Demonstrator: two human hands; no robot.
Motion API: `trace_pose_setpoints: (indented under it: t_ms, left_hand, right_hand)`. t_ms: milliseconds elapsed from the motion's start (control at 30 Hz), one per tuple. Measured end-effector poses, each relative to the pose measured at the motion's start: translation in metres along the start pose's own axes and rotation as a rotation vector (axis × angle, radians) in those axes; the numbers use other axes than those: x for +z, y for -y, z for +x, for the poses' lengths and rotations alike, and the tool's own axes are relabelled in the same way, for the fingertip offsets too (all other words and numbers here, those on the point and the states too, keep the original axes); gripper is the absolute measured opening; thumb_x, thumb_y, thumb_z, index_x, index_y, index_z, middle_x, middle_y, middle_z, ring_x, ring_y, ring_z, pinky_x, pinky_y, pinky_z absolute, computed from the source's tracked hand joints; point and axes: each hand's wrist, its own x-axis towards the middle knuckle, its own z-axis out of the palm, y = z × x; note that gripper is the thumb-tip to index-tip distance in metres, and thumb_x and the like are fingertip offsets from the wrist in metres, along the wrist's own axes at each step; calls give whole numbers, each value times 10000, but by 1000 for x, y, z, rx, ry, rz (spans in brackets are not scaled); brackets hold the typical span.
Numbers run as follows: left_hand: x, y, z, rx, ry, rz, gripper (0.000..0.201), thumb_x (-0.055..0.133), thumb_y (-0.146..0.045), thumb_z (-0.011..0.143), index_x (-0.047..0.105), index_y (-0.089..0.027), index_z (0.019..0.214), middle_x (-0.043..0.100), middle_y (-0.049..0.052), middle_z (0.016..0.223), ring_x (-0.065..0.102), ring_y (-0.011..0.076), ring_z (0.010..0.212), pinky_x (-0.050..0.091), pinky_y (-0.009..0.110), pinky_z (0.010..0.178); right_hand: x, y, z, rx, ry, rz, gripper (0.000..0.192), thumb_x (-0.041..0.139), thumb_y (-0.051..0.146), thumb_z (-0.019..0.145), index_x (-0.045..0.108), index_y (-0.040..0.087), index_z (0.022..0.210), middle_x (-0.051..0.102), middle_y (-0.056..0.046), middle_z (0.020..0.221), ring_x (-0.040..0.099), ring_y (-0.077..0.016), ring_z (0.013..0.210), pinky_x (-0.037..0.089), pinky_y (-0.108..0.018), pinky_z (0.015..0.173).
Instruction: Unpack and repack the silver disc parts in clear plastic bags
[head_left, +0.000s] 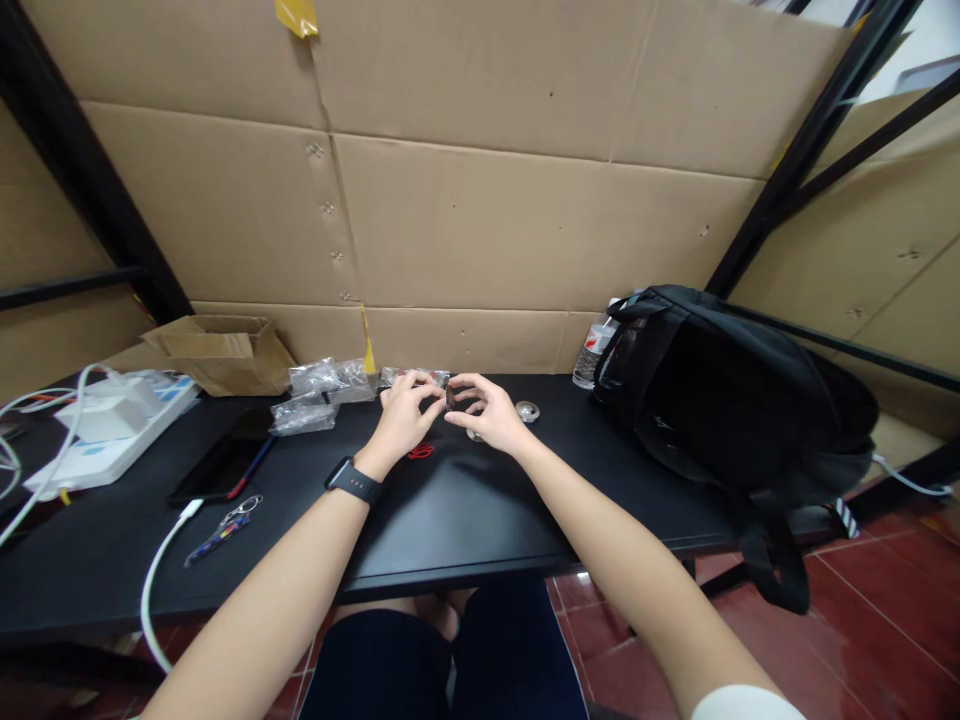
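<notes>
Above the black table, my left hand (407, 412) and my right hand (489, 412) meet at a small dark brown round piece (450, 397), whose kind I cannot make out. Fingers of both hands are closed around its edges. Below my left hand a loop of red cord (421, 452) lies on the table. Beside my right hand rests a small round metallic ring-like piece (527, 411). Another small round piece (474, 435) shows partly under that hand. Behind my fingers lies a clear plastic packet (397, 377), partly covered by them.
Left on the table (465, 540) are clear plastic packets (304, 412), a brown paper bag (225, 355), a phone (225, 460) with a pen, a keyring (225, 530) and a white power strip (112, 440). A water bottle (589, 350) and black backpack (742, 390) stand right. Cardboard (480, 220) walls the back.
</notes>
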Motion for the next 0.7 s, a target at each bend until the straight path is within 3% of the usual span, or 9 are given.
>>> trace_pose_setpoints:
  t_ms: [400, 633, 700]
  left_hand:
    - [0, -3, -2, 40, -47, 75, 100, 623, -292, 899, 714, -251, 914, 629, 63, 1138, 533, 272, 1144, 386, 430, 927]
    - [-1, -6, -3, 49, -81, 111, 121, 621, -307, 915, 731, -256, 924, 625, 76, 1157, 520, 287, 1152, 368, 440, 928]
    - [-1, -7, -3, 55, -87, 113, 130, 616, -312, 921, 732, -253, 921, 620, 78, 1157, 517, 287, 1151, 365, 436, 925]
  right_hand:
    - [4, -4, -1, 88, -43, 75, 469, 858, 390, 669, 609, 237, 1036, 710, -59, 1102, 714, -197, 911, 570, -242, 614]
    - [6, -2, -1, 133, -53, 171, 480, 882, 416, 629, 593, 224, 959, 719, -48, 1057, 735, -186, 845, 613, -293, 700]
    - [6, -2, -1, 167, -62, 207, 491, 883, 431, 619, 586, 219, 948, 715, -55, 1068, 736, -191, 833, 596, -257, 614]
